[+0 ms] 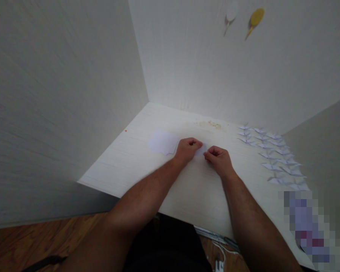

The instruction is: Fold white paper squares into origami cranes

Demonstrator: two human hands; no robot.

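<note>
Between my two hands is a small piece of white paper (201, 150), low over the table. My left hand (188, 148) pinches its left side, thumb and forefinger pressed together. On the other side my right hand (217, 158) has its fingertips closed at the paper's right edge. How the paper is folded is too small to make out. Just left of my left hand lies a loose stack of white paper sheets (163, 142), partly behind the wrist. Several folded white paper cranes (274, 151) stand in rows to the right of my right hand.
The white table (121, 166) meets walls at the left, back and right. A blurred-out patch (308, 226) covers something at the right front. Yellowish marks (209, 124) show near the back wall. A yellow hook (257, 17) and a white hook (231, 13) hang there. White cables (222, 249) lie below.
</note>
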